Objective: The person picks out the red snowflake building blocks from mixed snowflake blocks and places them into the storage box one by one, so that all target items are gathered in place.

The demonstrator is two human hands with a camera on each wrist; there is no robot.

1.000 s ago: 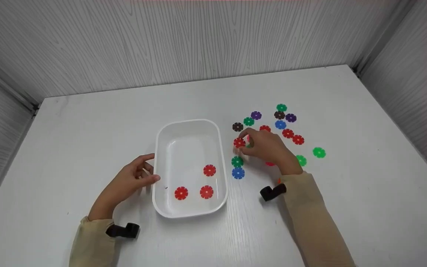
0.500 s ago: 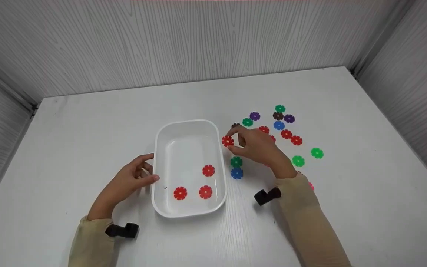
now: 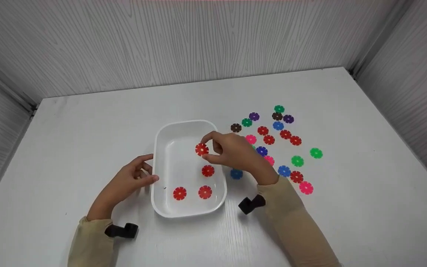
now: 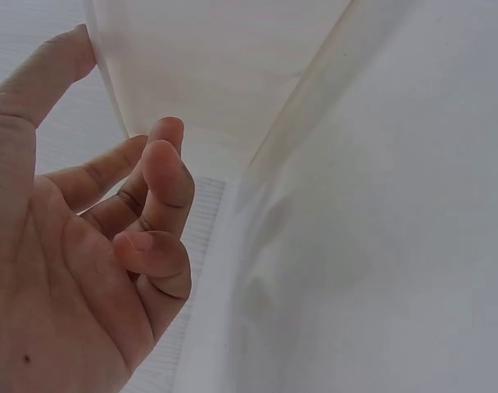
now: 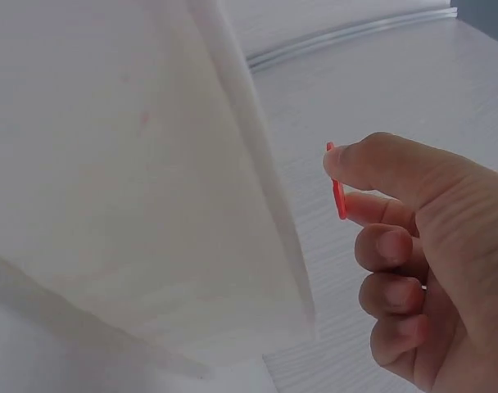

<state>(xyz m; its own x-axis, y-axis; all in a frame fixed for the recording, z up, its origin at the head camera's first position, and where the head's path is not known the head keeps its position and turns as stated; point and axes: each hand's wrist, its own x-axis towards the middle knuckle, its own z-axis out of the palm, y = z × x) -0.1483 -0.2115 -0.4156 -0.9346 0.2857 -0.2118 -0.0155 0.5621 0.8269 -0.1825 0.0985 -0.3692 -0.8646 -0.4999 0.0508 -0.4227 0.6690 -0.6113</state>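
Note:
A white rectangular tub (image 3: 184, 216) with rounded corners stands in the middle of the table, three red notched plastic discs (image 3: 179, 193) lying flat inside it. My right hand (image 3: 237, 154) pinches another red notched disc (image 3: 202, 149) over the tub's right part. The right wrist view shows that red disc (image 5: 338, 184) edge-on between thumb and index finger, the other fingers curled beneath. At the tub's left side, my left hand (image 3: 126, 181) rests thumb tip and index fingertip against the rim. In the left wrist view its other fingers (image 4: 155, 258) bend loosely near the wall.
Right of the tub, several loose notched discs are scattered, including a blue disc (image 3: 284, 171), a bright green disc (image 3: 316, 152), a pink disc (image 3: 306, 187) and a brown disc (image 3: 236, 127). Grey wood-grain panels (image 3: 198, 40) border the table. A black wrist mount (image 3: 121, 230) sits on each sleeve.
My right hand has carried the pinched red disc leftward from the scattered discs, across the tub's right rim, to over its inside. The left hand stays at the tub's left side.

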